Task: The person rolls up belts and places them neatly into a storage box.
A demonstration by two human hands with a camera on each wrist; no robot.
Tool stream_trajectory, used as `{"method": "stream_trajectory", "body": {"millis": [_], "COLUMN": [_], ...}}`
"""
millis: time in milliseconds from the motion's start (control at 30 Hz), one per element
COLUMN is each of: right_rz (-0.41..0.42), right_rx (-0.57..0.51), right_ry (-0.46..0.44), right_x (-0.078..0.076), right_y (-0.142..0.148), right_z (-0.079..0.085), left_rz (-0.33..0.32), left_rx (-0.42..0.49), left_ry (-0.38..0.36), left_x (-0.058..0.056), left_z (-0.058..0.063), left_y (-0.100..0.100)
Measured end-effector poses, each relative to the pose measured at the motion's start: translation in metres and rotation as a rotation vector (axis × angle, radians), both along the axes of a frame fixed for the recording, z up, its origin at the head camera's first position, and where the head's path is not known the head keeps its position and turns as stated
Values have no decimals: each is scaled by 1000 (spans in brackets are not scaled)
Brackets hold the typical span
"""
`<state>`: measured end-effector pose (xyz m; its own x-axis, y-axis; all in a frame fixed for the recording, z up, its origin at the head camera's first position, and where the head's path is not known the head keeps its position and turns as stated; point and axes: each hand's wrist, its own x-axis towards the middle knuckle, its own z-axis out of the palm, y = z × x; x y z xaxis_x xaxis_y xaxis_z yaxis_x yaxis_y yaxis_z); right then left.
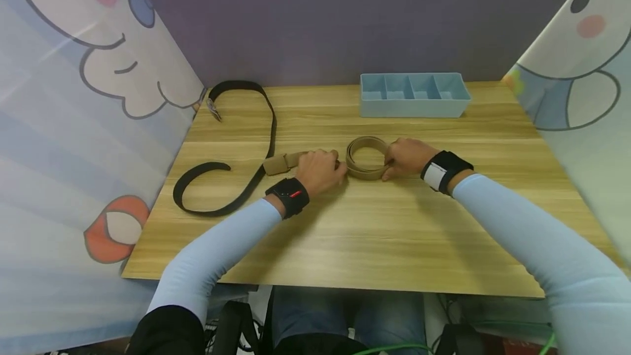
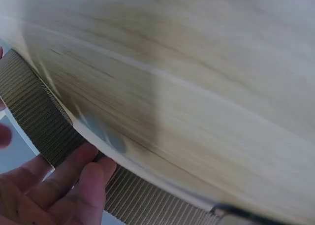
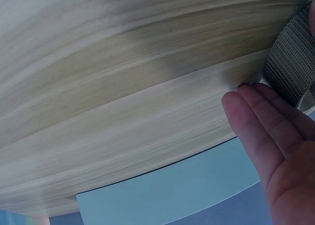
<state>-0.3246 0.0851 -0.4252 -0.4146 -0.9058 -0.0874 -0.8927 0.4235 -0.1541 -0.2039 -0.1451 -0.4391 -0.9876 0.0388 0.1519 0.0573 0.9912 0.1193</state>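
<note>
**Light-blue sleeves (image 1: 522,240) flanking a belt coil that could be springing loose**

The sleeves are lying well in front of the four-compartment tray (image 1: 416,109). In front of the tray and towards its left, a partly coiled tan webbing belt (image 1: 365,175) is standing on edge. The right hand (image 1: 409,156) is pinching the coil, its fingers nearly straight and only slightly parted from the thumb; the left hand (image 1: 319,171), fingers bent and closely pressed, is pinching the uncoiled stretch, farther left of the tray.

If the right pinch is slackening, the stiff webbing could be fanning open; if the left is twisting the strap, the layers could be sliding out of line. The tan buckle (image 1: 276,165) is meeting the black belt (image 1: 273,125), left of the tray, so a tug could be snagging both.
</note>
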Motion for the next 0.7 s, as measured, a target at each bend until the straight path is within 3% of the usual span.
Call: {"method": "stream_trajectory", "body": {"millis": [167,400,700], "right_rz": [6,-21,-41], "right_rx": [-9,4,34], "right_ry": [-8,-9,-40], "right_x": [2,5,8], "right_y": [-1,-4,-3], "right_z": [-4,-5,2], "left_rz": [52,102,73], "left_rx": [128,204,339], "left_ry": [-61,-88,-160], "left_x": [-7,-18,-33], "left_z": [-2,-8,-5], "left_y": [4,7,13]}}
